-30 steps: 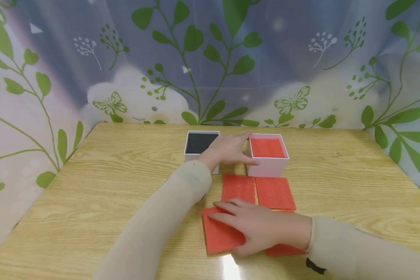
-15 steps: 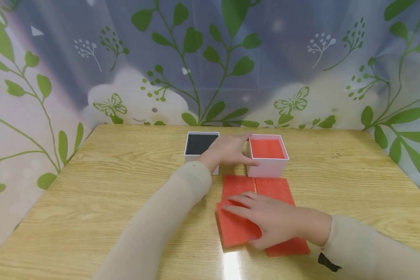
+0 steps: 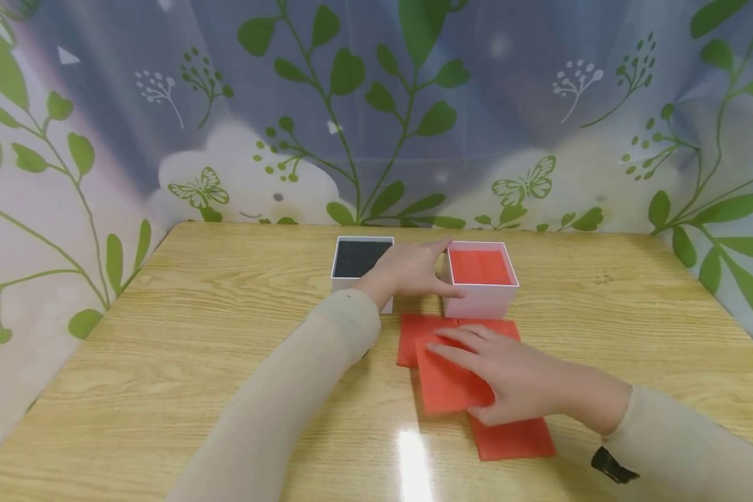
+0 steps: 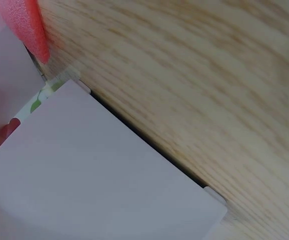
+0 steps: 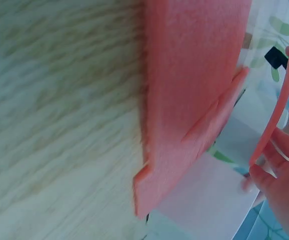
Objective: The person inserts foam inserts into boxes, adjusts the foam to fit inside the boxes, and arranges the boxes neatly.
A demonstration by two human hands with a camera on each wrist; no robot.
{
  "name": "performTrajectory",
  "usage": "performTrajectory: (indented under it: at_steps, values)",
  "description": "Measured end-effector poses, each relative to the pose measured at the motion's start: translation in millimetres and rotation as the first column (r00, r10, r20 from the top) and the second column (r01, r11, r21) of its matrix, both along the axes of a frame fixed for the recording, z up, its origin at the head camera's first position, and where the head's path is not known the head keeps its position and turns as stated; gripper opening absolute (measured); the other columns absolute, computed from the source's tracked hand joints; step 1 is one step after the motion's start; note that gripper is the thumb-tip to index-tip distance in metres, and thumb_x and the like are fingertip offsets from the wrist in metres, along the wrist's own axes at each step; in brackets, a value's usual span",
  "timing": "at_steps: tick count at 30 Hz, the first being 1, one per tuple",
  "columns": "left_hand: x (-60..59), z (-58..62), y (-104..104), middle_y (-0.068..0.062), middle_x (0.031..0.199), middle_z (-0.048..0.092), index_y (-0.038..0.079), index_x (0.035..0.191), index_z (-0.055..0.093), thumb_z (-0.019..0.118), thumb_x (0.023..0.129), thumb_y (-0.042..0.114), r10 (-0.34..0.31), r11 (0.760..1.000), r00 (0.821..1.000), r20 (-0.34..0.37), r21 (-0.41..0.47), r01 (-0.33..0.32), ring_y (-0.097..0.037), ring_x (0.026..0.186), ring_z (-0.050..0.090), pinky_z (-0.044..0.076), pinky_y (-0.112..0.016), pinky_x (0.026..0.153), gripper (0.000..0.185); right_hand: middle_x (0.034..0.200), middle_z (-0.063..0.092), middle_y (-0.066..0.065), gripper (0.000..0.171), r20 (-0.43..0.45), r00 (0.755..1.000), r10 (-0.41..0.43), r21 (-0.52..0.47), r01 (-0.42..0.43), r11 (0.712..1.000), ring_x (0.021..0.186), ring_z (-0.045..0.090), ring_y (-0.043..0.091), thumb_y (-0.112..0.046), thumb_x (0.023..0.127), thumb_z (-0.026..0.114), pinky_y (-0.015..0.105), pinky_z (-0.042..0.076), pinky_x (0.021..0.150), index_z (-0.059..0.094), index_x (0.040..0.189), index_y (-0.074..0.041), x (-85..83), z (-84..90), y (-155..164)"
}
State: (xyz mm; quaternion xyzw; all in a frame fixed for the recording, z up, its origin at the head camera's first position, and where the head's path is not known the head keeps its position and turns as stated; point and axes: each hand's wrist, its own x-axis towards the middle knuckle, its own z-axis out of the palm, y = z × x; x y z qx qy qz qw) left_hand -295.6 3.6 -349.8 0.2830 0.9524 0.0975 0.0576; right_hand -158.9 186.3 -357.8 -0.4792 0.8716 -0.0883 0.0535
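Note:
In the head view my right hand (image 3: 514, 376) pinches a square red foam sheet (image 3: 442, 380) between thumb and fingers, tilted over other red sheets. The right wrist view shows this held sheet (image 5: 274, 120) edge-on and slightly bent, raised off the table. Beneath it lie flat red sheets, one at the back left (image 3: 410, 338) and one at the front (image 3: 517, 443), partly covered. My left hand (image 3: 411, 268) grips the left side of a white box (image 3: 480, 301), thumb on its front wall and a finger at its back corner. Red foam fills much of that box.
Left of it stands a second white box (image 3: 344, 283) with black sheets (image 3: 358, 258) inside, partly behind my left wrist. Both boxes stand on a wood-grain table (image 3: 194, 335). A leaf-patterned curtain (image 3: 464, 153) hangs behind the table.
My right hand has moved right and away from me, lifting the red foam sheet from the front left over the others. The left hand stays on the box.

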Motion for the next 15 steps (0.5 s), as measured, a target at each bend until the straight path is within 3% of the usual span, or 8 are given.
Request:
performTrajectory:
  at_steps: [8,15]
  values:
    - [-2.0,-0.5,0.7,0.004,0.139,0.046,0.024,0.150,0.019,0.053,0.069,0.079,0.002,1.000,1.000,0.005,0.002,-0.002,-0.014,0.113,0.053,0.044,-0.034,0.089,0.104,0.147,0.029,0.010,0.086,-0.010,0.999,-0.031,-0.038,0.031,0.999,0.131,0.028,0.027,-0.027,0.075,0.071,0.050,0.038,0.095,0.027,0.148,-0.016,-3.2,3.9,15.4]
    - [-2.1,-1.2,1.1,0.002,0.137,0.049,0.024,0.150,0.018,0.052,0.069,0.079,0.002,1.000,1.000,0.015,0.004,-0.002,-0.014,0.110,0.054,0.044,-0.035,0.090,0.104,0.149,0.027,0.005,0.088,-0.087,0.996,-0.037,-0.080,0.030,0.996,0.132,0.028,0.027,-0.026,0.073,0.073,0.047,0.040,0.095,0.028,0.148,-0.015,-8.8,7.6,23.5]
